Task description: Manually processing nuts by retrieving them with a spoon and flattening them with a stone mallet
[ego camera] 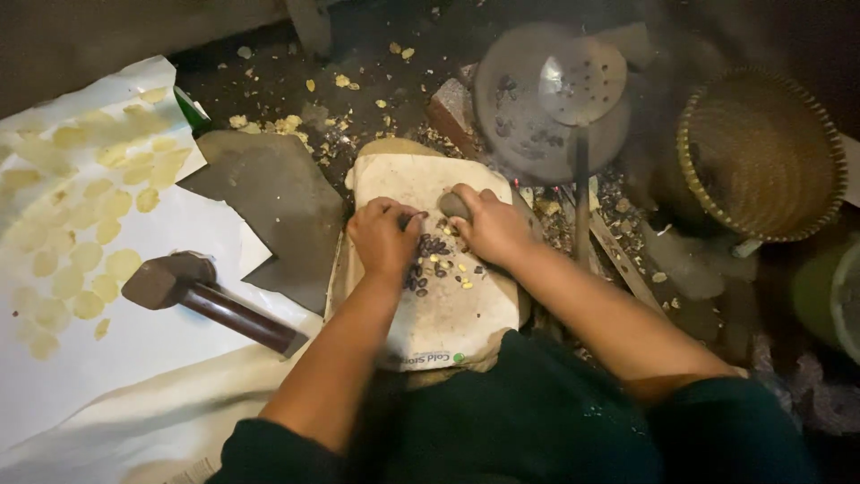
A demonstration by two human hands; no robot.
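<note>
My left hand (383,235) and my right hand (488,224) rest side by side on a pale cloth-covered slab (448,314) in front of me. Both are curled around a dark grey stone (453,205) that lies across the slab, most of it hidden by the fingers. Just below the hands a small heap of dark roasted seeds and yellow kernels (435,262) is scattered on the cloth.
A hammer with a dark handle (208,298) lies on a white sheet (161,350) at the left, beside several flat yellow discs (85,255). A round pan with a perforated ladle (580,85) sits behind. A woven basket (761,152) stands at the right.
</note>
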